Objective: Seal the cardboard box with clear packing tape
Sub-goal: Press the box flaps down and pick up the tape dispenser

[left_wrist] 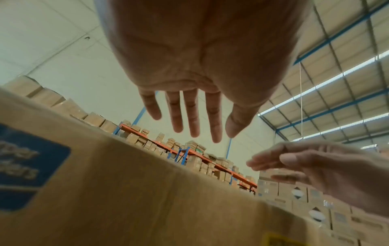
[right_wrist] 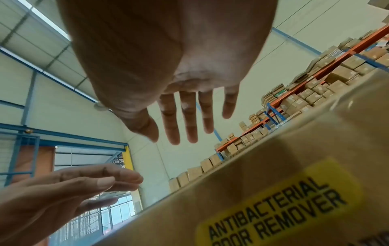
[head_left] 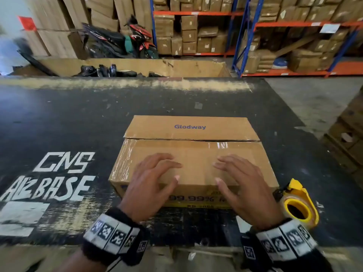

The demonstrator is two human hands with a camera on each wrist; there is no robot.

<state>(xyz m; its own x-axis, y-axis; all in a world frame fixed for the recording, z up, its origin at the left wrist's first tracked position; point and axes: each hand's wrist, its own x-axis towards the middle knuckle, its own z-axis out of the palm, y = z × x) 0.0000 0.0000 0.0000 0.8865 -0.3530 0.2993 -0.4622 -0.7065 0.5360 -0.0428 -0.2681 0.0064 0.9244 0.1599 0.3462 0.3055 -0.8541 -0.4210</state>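
Note:
A brown cardboard box [head_left: 193, 154] printed "Glodway" lies on the dark surface with both top flaps folded down. A thin seam [head_left: 192, 139] runs across its top, and wrinkled clear tape shows along the left end. My left hand [head_left: 172, 171] and right hand [head_left: 218, 172] hover side by side over the near flap, fingers straight and spread, holding nothing. In the wrist views the left hand [left_wrist: 223, 134] and right hand [right_wrist: 164, 139] float just above the box [left_wrist: 126, 191] [right_wrist: 273, 191]. A yellow tape dispenser [head_left: 298, 206] with a clear roll lies beside the box's near right corner.
White painted letters [head_left: 59, 173] mark the dark surface to the left. A large open cardboard bin [head_left: 176, 67] with black wrapped items stands behind, with a motorcycle [head_left: 121, 40] and blue-orange racks [head_left: 245, 26] of cartons beyond. Stacked cartons [head_left: 347, 142] sit at the right edge.

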